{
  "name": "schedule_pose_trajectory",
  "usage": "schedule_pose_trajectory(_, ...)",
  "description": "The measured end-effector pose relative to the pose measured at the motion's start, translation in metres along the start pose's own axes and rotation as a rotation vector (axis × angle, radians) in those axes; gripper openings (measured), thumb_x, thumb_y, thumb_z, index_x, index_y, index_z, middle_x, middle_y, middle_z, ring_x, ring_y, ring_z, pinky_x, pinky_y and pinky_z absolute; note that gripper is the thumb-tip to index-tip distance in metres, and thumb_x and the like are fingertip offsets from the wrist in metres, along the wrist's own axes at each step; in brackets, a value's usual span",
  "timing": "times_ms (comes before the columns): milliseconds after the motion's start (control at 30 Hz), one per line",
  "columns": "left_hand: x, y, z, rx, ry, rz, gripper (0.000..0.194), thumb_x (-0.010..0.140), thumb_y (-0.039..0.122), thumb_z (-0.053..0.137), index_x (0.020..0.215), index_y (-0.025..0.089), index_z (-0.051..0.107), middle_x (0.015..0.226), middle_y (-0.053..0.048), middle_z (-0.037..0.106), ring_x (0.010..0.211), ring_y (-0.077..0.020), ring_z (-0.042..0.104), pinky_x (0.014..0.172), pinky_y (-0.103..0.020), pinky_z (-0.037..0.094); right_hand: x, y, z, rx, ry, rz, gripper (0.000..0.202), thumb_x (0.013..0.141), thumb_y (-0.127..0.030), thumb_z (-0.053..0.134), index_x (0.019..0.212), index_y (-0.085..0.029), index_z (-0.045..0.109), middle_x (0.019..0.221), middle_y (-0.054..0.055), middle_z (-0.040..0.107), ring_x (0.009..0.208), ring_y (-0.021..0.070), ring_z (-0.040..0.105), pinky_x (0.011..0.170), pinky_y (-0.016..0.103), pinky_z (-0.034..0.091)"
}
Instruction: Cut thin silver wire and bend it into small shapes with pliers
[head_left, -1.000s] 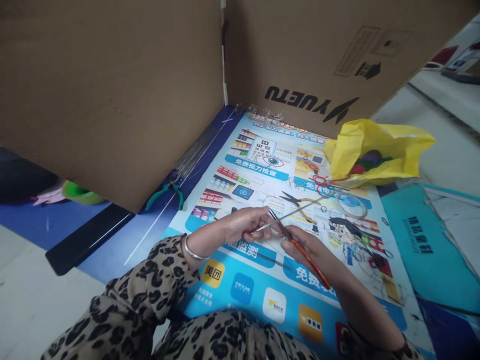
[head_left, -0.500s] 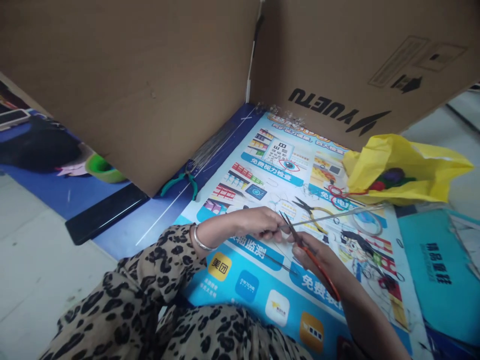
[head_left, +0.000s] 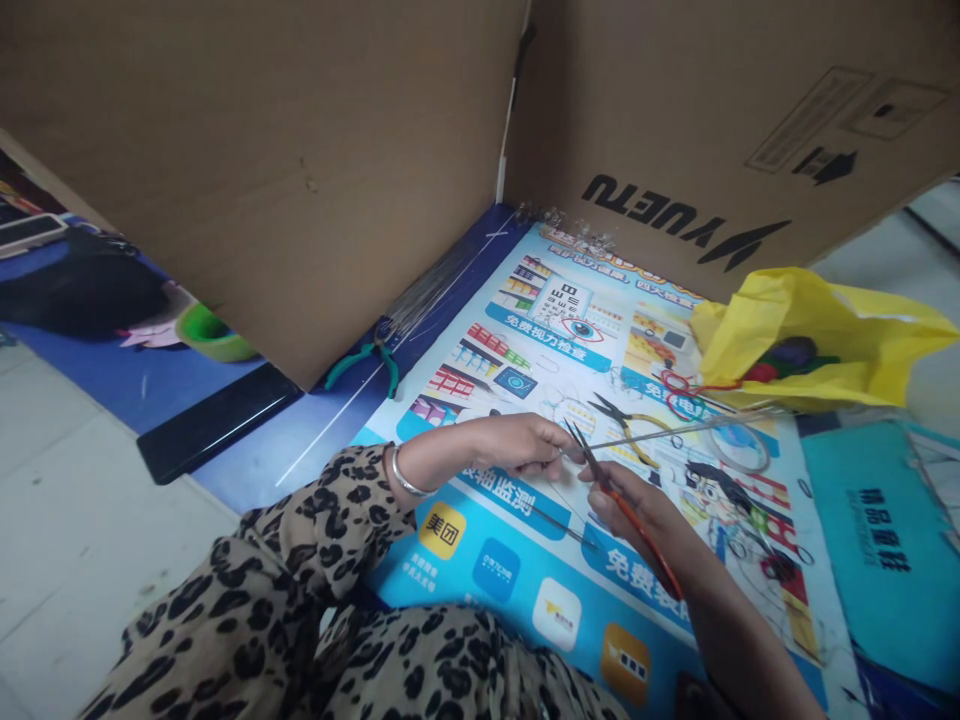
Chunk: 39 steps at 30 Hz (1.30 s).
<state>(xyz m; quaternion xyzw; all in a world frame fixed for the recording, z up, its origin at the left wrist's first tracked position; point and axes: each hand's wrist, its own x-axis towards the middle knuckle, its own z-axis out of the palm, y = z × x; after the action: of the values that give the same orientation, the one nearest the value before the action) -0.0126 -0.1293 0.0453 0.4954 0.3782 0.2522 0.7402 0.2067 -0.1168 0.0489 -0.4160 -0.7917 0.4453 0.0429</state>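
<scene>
My left hand (head_left: 529, 445), with a silver bangle at the wrist, is closed on the end of thin grey wires (head_left: 660, 432). The wires stretch to the right toward a yellow bag. My right hand (head_left: 630, 500) is wrapped round scissors with orange handles (head_left: 646, 548), their dark blades pointing up and left beside my left fingertips. The blades cross the wires close to my left hand; whether they touch them I cannot tell. Pliers with yellow handles (head_left: 634, 425) lie on the printed poster (head_left: 517, 530) just beyond my hands.
Cardboard panels (head_left: 300, 180) stand at the back. Green-handled pliers (head_left: 367, 365) lie beside a bundle of wires (head_left: 431, 290). On the left are a black box (head_left: 217, 422) and a green tape roll (head_left: 217, 335). The yellow bag (head_left: 817, 330) holds coloured balls, near a teal packet (head_left: 874, 540).
The view has shifted slightly, so the surroundings sit a little farther right. Both hands keep nearly the same pose, with the scissors still beside my left fingertips.
</scene>
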Motion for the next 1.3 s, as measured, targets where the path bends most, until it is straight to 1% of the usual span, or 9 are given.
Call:
schedule_pose_trajectory(200, 0.001, -0.001, 0.008, 0.011, 0.103, 0.056, 0.026, 0.071, 0.007, 0.044, 0.091, 0.012, 0.061, 0.059, 0.004, 0.044, 0.049, -0.0048, 0.032, 0.049, -0.019, 0.025, 0.000, -0.002, 0.000, -0.031, 0.052, -0.017, 0.037, 0.082, -0.047, 0.042, 0.105, -0.019, 0.052, 0.073, 0.002, 0.057, 0.066, 0.0146, 0.054, 0.058, 0.025, 0.041)
schedule_pose_trajectory(267, 0.002, -0.003, 0.011, 0.011, 0.097, 0.088, 0.022, 0.077, 0.015, 0.045, 0.092, 0.012, 0.060, 0.059, 0.004, 0.043, 0.049, -0.0051, 0.031, 0.048, -0.020, 0.023, 0.000, -0.001, -0.001, -0.051, 0.050, -0.038, 0.036, 0.083, -0.047, 0.042, 0.104, -0.019, 0.051, 0.078, 0.003, 0.059, 0.069, 0.0148, 0.054, 0.062, 0.026, 0.042)
schedule_pose_trajectory(367, 0.004, -0.006, 0.012, 0.021, 0.110, 0.134, 0.024, 0.083, 0.030, 0.043, 0.091, 0.013, 0.059, 0.057, 0.005, 0.040, 0.047, -0.0052, 0.029, 0.047, -0.020, 0.022, 0.000, -0.001, -0.002, -0.067, 0.052, -0.067, 0.035, 0.083, -0.047, 0.042, 0.102, -0.019, 0.050, 0.086, 0.003, 0.059, 0.073, 0.0150, 0.054, 0.066, 0.026, 0.042)
schedule_pose_trajectory(500, 0.006, -0.010, 0.015, 0.030, 0.140, 0.155, 0.027, 0.083, 0.036, 0.044, 0.086, 0.013, 0.058, 0.056, 0.006, 0.036, 0.047, -0.0052, 0.027, 0.046, -0.020, 0.020, -0.002, -0.004, -0.001, -0.090, 0.055, -0.073, 0.034, 0.084, -0.049, 0.040, 0.099, -0.019, 0.048, 0.080, 0.001, 0.055, 0.071, 0.0140, 0.051, 0.065, 0.025, 0.040)
schedule_pose_trajectory(800, 0.006, -0.016, 0.018, 0.037, 0.217, 0.120, 0.031, 0.082, 0.040, 0.046, 0.089, 0.014, 0.059, 0.053, 0.006, 0.034, 0.046, -0.0061, 0.025, 0.046, -0.020, 0.018, -0.005, -0.009, 0.003, -0.135, 0.038, -0.053, 0.031, 0.083, -0.052, 0.040, 0.089, -0.021, 0.041, 0.071, -0.003, 0.046, 0.064, 0.0120, 0.044, 0.059, 0.024, 0.035)
schedule_pose_trajectory(933, 0.006, -0.016, 0.021, 0.006, 0.230, 0.111, 0.028, 0.080, 0.039, 0.048, 0.083, 0.013, 0.059, 0.052, 0.006, 0.035, 0.047, -0.0064, 0.026, 0.046, -0.020, 0.018, -0.007, -0.011, 0.005, -0.114, 0.059, -0.074, 0.030, 0.085, -0.050, 0.037, 0.088, -0.021, 0.041, 0.072, -0.002, 0.048, 0.065, 0.0121, 0.045, 0.060, 0.024, 0.035)
schedule_pose_trajectory(1033, 0.005, -0.014, 0.026, -0.014, 0.257, 0.086, 0.027, 0.079, 0.039, 0.050, 0.075, 0.013, 0.056, 0.054, 0.005, 0.038, 0.048, -0.0062, 0.028, 0.048, -0.020, 0.020, -0.010, -0.012, 0.007, -0.082, 0.066, -0.063, 0.030, 0.086, -0.050, 0.035, 0.088, -0.020, 0.042, 0.076, -0.001, 0.051, 0.068, 0.0126, 0.048, 0.062, 0.024, 0.036)
schedule_pose_trajectory(1100, 0.004, -0.013, 0.030, -0.024, 0.270, 0.063, 0.026, 0.078, 0.039, 0.051, 0.075, 0.014, 0.054, 0.054, 0.005, 0.040, 0.048, -0.0060, 0.029, 0.047, -0.020, 0.019, -0.013, -0.013, 0.009, -0.069, 0.054, -0.039, 0.031, 0.087, -0.050, 0.034, 0.087, -0.020, 0.042, 0.074, -0.001, 0.052, 0.067, 0.0125, 0.048, 0.060, 0.023, 0.036)
schedule_pose_trajectory(1300, 0.002, -0.012, 0.041, -0.015, 0.223, -0.008, 0.029, 0.080, 0.044, 0.047, 0.079, 0.015, 0.053, 0.051, 0.007, 0.031, 0.044, -0.0051, 0.021, 0.043, -0.020, 0.015, -0.024, -0.011, 0.010, -0.080, 0.066, 0.005, 0.033, 0.085, -0.052, 0.035, 0.083, -0.020, 0.040, 0.073, 0.000, 0.053, 0.063, 0.0118, 0.047, 0.057, 0.023, 0.035)
